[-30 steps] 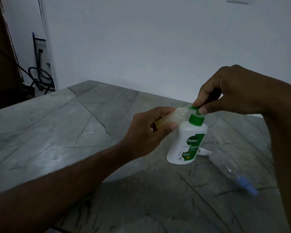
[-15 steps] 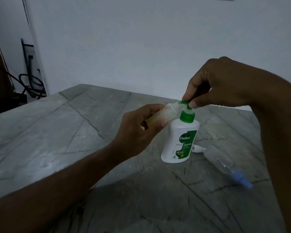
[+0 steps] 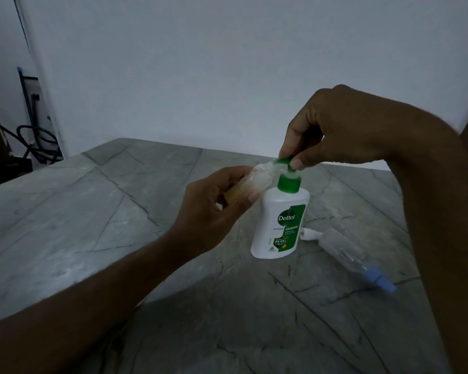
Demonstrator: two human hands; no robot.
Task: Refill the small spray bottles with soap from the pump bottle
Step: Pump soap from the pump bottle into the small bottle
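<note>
the soap label in front of me

my pump bottle (image 3: 278, 228) carries a white and green label: "dettol" in white on a dark green badge, "original" below it on the green band, and "99.99%" on a small shield lower down. the finer print under these is too small for me to read.

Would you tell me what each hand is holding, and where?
Left hand grips a small bottle by its body; right hand pinches the pump bottle's green pump head.
</note>
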